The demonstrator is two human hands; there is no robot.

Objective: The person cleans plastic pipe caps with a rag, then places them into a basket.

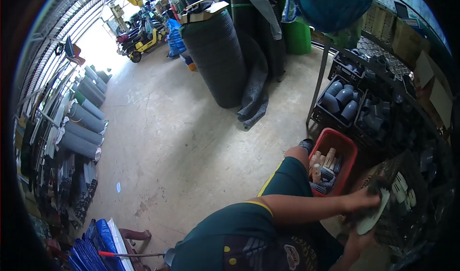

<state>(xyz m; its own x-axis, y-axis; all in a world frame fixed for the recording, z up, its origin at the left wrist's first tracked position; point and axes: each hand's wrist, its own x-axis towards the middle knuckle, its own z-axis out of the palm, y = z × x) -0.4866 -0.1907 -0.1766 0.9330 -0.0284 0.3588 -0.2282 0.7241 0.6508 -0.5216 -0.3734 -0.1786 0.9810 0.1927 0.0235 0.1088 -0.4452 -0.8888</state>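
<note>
My left hand (362,200) reaches out at the lower right, its fingers closed round the upper part of a pale, flat, elongated piece (376,216). A dark part by those fingers is smeared by motion, so I cannot make out its kind. Just below, my right hand (359,242) is at the lower end of the same piece, its fingers partly hidden. Beside both hands stands a dark crate (378,172) with several similar whitish pieces (401,188) in it.
Near my foot is a red bin (352,149) with orange and grey fittings. Black crates (330,109) of grey pipe elbows (346,96) sit behind a metal frame post (318,81). Large dark mesh rolls (215,60) stand on the concrete floor (172,141). Blue folded sheets (91,247) lie lower left.
</note>
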